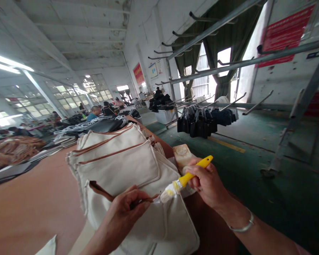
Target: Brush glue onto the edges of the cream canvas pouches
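Observation:
A yellow-handled brush [186,178] is in my right hand [206,180], its pale, coated bristles resting at the opening of the nearest cream bag piece [151,223]. My left hand [127,209] pinches the brown-lined edge of that piece just left of the bristles. Behind it, more cream pieces [122,161] with brown edging lie overlapped in a pile on the brown table. Beyond my right hand sits a stained, pale container [183,155], partly hidden by the fingers.
A metal rack [228,67] with prongs stands at the right, with dark bags [198,124] hanging from it. Black pieces [101,124] and brown bundles [16,148] lie at the far left of the brown table [39,205]. People sit in the background.

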`<state>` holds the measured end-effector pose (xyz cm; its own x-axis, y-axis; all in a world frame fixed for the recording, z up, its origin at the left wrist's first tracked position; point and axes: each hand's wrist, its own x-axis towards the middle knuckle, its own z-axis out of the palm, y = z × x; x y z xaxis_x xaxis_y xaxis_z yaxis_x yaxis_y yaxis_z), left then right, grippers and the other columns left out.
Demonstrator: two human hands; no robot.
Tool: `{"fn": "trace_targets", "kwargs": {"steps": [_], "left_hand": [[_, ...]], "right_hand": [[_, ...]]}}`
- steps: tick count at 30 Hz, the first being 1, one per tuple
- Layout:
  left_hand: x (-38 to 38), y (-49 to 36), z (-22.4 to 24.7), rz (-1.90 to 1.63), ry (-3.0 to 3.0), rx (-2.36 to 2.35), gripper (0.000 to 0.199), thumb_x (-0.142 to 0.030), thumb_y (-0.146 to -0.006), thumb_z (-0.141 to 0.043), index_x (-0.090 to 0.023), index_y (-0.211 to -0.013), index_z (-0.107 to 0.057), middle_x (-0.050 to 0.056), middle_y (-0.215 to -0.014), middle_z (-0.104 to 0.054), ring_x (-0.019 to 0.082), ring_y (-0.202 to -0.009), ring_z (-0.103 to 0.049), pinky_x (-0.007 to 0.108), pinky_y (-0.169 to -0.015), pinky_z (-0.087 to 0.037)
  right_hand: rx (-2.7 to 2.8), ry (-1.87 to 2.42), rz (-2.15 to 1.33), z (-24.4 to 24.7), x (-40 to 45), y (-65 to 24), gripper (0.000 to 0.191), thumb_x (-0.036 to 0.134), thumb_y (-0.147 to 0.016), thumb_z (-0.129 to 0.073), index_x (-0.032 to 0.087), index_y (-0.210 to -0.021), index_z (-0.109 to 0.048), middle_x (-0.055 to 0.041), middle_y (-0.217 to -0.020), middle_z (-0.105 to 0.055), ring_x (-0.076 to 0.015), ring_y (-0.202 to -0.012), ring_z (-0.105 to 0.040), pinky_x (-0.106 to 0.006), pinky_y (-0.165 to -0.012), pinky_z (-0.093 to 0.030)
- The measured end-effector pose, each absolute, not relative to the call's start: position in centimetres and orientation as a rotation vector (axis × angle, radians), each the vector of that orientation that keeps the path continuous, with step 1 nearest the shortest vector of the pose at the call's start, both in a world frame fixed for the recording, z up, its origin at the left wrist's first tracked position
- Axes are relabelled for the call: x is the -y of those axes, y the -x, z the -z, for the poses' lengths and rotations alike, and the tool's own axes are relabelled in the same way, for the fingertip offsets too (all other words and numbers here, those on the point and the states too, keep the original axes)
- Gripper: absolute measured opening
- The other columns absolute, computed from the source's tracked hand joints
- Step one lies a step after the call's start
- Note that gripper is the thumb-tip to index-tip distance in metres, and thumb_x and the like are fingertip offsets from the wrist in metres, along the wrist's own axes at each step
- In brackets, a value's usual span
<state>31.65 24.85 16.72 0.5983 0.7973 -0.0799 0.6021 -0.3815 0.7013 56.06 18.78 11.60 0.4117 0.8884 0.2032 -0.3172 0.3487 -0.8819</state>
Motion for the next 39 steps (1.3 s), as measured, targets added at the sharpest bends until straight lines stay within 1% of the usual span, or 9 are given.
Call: {"fn": "trace_targets", "kwargs": {"steps": [4,9,14,19,27,31,34,36,39], "left_hand": [[-24.4,-31.7,-16.0,-0.361,-2.074,-1.107,0.025,-0.043,-0.083,-0.063,-0.020,-0.083,-0.072,0.000,-0.076,-0.050,0.013,-0.067,-0.046,0.024,-0.059,-0.032],[-23.0,-31.4,-15.2,-0.423,-2.406,-0.980,0.022,-0.042,-0.088,-0.061,-0.023,-0.083,-0.072,0.001,-0.076,-0.055,0.011,-0.064,-0.052,0.022,-0.055,-0.036],[-22.2,-31.6,-14.6,-0.668,-2.769,-0.692,0.015,-0.033,-0.090,-0.063,-0.023,-0.080,-0.069,0.001,-0.071,-0.057,0.011,-0.064,-0.056,0.021,-0.055,-0.039],[-21.9,-31.4,-14.2,-0.734,-2.837,-0.671,0.008,-0.028,-0.090,-0.063,-0.028,-0.087,-0.070,-0.002,-0.071,-0.058,0.010,-0.065,-0.059,0.020,-0.057,-0.042],[-21.6,-30.7,-13.7,-0.522,-2.776,-0.927,0.022,-0.042,-0.091,-0.058,-0.027,-0.083,-0.071,0.002,-0.074,-0.061,0.013,-0.068,-0.060,0.024,-0.062,-0.043],[-21.9,-30.9,-14.3,-0.234,-2.772,-1.108,0.024,-0.048,-0.090,-0.057,-0.030,-0.085,-0.072,0.003,-0.085,-0.064,0.018,-0.081,-0.061,0.028,-0.071,-0.044],[-22.2,-29.1,-14.4,-0.032,-2.844,-1.335,0.018,-0.042,-0.090,-0.057,-0.030,-0.085,-0.071,0.003,-0.091,-0.067,0.025,-0.091,-0.060,0.038,-0.081,-0.043],[-22.3,-26.5,-14.4,-0.056,-2.955,-1.339,0.018,-0.030,-0.091,-0.053,-0.032,-0.096,-0.070,0.004,-0.108,-0.070,0.030,-0.106,-0.058,0.044,-0.091,-0.040],[-22.3,-22.6,-14.8,-0.294,-3.031,-1.212,0.036,-0.024,-0.089,-0.047,-0.037,-0.118,-0.064,0.002,-0.134,-0.062,0.032,-0.127,-0.050,0.047,-0.103,-0.035]], "right_hand": [[0.954,1.016,-0.835,-10.5,-18.9,-55.2,0.022,0.037,-0.083,-0.063,0.018,-0.075,-0.056,0.0064,-0.046,-0.043,-0.0080,-0.043,-0.039,-0.021,-0.043,-0.029],[0.754,0.989,-0.773,-10.1,-19.5,-56.8,0.024,0.039,-0.082,-0.065,0.019,-0.075,-0.054,0.0079,-0.042,-0.040,-0.0076,-0.038,-0.033,-0.021,-0.038,-0.023],[0.817,0.943,-1.007,-11.2,-18.9,-56.1,0.023,0.036,-0.078,-0.065,0.018,-0.073,-0.053,0.0086,-0.040,-0.040,-0.0062,-0.035,-0.030,-0.019,-0.037,-0.021],[0.991,0.971,-1.215,-12.1,-16.7,-55.8,0.022,0.035,-0.075,-0.064,0.018,-0.070,-0.051,0.0093,-0.041,-0.037,-0.0052,-0.034,-0.028,-0.019,-0.036,-0.017],[0.998,1.114,-0.858,-12.4,-15.7,-55.8,0.025,0.040,-0.083,-0.060,0.018,-0.072,-0.055,0.0062,-0.046,-0.043,-0.0084,-0.043,-0.038,-0.021,-0.044,-0.030],[1.112,1.064,-1.111,-11.9,-14.1,-54.5,0.031,0.046,-0.085,-0.060,0.019,-0.072,-0.053,0.0060,-0.047,-0.041,-0.0083,-0.045,-0.037,-0.022,-0.044,-0.028],[0.993,1.069,-1.016,-11.2,-12.8,-55.9,0.029,0.046,-0.084,-0.064,0.019,-0.077,-0.056,0.0060,-0.048,-0.042,-0.0077,-0.045,-0.037,-0.021,-0.045,-0.027],[0.857,1.062,-0.944,-10.8,-12.3,-57.6,0.029,0.047,-0.082,-0.067,0.019,-0.079,-0.057,0.0064,-0.046,-0.042,-0.0077,-0.043,-0.036,-0.021,-0.044,-0.025],[0.674,1.004,-0.906,-10.5,-11.6,-59.6,0.030,0.044,-0.078,-0.071,0.020,-0.075,-0.055,0.0070,-0.042,-0.037,-0.0073,-0.040,-0.031,-0.022,-0.042,-0.020]]}}
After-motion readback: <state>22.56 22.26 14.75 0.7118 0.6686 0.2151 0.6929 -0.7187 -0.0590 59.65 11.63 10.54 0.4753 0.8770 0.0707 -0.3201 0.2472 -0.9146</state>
